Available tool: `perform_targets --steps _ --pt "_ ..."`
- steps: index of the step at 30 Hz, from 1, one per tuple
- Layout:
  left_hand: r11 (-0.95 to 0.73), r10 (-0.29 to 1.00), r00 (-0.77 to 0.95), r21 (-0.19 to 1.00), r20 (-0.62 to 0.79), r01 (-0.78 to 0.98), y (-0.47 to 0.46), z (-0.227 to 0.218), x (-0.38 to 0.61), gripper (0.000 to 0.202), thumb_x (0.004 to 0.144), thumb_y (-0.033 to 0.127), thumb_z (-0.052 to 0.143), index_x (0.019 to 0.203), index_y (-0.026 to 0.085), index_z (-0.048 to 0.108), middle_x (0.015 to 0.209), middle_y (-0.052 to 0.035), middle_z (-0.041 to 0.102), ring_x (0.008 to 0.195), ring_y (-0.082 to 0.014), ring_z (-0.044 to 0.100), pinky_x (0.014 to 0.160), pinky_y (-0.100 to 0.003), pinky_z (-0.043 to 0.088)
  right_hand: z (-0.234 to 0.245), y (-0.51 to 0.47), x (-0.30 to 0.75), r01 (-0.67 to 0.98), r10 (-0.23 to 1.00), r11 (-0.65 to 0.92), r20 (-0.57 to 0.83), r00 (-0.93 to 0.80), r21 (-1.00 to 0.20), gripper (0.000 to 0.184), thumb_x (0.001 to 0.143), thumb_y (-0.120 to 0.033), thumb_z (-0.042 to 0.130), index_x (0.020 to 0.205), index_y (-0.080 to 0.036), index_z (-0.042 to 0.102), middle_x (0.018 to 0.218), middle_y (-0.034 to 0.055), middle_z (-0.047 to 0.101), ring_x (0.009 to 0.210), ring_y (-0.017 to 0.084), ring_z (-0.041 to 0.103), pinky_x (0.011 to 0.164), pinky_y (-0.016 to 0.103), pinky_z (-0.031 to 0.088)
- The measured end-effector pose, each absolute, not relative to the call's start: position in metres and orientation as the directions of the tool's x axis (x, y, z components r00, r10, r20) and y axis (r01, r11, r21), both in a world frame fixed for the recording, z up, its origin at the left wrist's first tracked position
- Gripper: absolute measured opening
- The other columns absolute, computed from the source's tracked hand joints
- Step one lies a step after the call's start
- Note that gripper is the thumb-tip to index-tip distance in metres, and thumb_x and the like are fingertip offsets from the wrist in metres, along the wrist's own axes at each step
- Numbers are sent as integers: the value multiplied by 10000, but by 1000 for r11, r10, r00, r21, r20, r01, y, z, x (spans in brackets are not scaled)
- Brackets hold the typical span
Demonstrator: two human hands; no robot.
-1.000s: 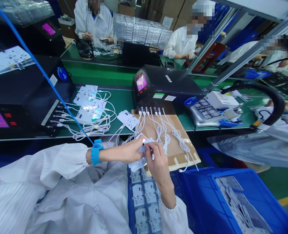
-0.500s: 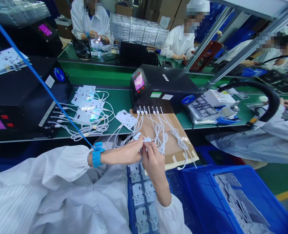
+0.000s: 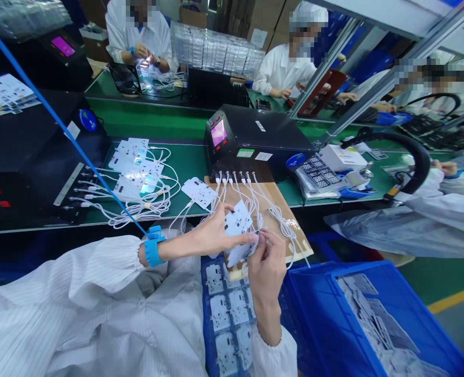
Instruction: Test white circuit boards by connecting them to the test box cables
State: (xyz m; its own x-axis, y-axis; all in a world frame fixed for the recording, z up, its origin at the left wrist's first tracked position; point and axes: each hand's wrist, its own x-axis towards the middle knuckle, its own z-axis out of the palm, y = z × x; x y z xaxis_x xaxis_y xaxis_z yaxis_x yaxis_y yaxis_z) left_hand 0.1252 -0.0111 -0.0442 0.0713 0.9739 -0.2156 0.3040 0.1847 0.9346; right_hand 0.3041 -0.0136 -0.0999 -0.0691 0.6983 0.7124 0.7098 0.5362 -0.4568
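My left hand [image 3: 219, 230], with a blue strap at its wrist, holds a white circuit board [image 3: 237, 217] between thumb and fingers. Below its thumb a second white board [image 3: 239, 253] is tilted under the first. My right hand [image 3: 266, 256] is closed in a pinch at the right edge of the lower board; the fingertips partly hide the spot. Both hands are above the front of a brown cardboard sheet [image 3: 276, 201], where white cables [image 3: 259, 207] run out from a black test box [image 3: 255, 141] with a lit screen. Another white board [image 3: 199, 192] lies left of the sheet, with a cable at it.
Blue trays of white boards [image 3: 222, 311] lie below my hands. At the right stands a blue bin [image 3: 314, 314] holding many flat pieces. More wired boards [image 3: 137, 175] lie by a second black box [image 3: 31, 152]. A blue cord [image 3: 65, 131] crosses the left. Co-workers sit opposite.
My hands have moved apart, the right one shifting right. White boards now show between them, where the hands were close together over small white parts. The view has shifted slightly.
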Motion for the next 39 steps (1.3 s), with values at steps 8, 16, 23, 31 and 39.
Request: perform_targets --steps 8,16,23,31,39 --pt "138 972 -164 973 -169 -187 -7 -47 105 678 883 571 741 1384 265 401 1389 -141 632 1119 -277 696 902 -421 574 -94 23 338 757 691 536 709 -140 -373 178 1087 -249 494 1155 -182 644 1082 109 768 980 210 755 835 326 599" --pt "215 916 -273 934 -295 -287 -23 -36 72 660 879 382 773 1422 232 430 1465 -155 601 1043 -242 728 854 -369 593 -129 -6 305 732 645 679 526 -554 -62 234 1070 -99 436 1188 -153 631 1195 111 776 853 147 763 597 225 502" --pt "262 914 -248 933 -322 -245 -28 -35 72 741 884 428 758 1490 217 389 1418 -164 630 1097 -252 718 935 -404 587 -147 -15 283 740 663 667 386 -642 85 350 1017 -27 385 1247 -129 629 1302 176 734 793 189 748 607 290 562" --pt "242 939 -179 934 -294 -264 -28 -36 80 824 823 484 810 1475 210 388 1432 -169 623 1205 -286 688 1002 -438 578 -151 -18 278 771 722 636 347 -599 9 408 979 10 392 1285 -153 606 1277 167 734 857 204 757 601 273 579" --pt "288 931 -161 928 -329 -235 -25 -38 88 829 824 483 814 1509 237 416 1526 -181 559 1289 -315 652 1078 -489 548 -135 -4 266 885 886 455 155 -438 -100 362 1014 -54 457 1314 -169 624 1261 137 730 842 201 765 586 252 569"
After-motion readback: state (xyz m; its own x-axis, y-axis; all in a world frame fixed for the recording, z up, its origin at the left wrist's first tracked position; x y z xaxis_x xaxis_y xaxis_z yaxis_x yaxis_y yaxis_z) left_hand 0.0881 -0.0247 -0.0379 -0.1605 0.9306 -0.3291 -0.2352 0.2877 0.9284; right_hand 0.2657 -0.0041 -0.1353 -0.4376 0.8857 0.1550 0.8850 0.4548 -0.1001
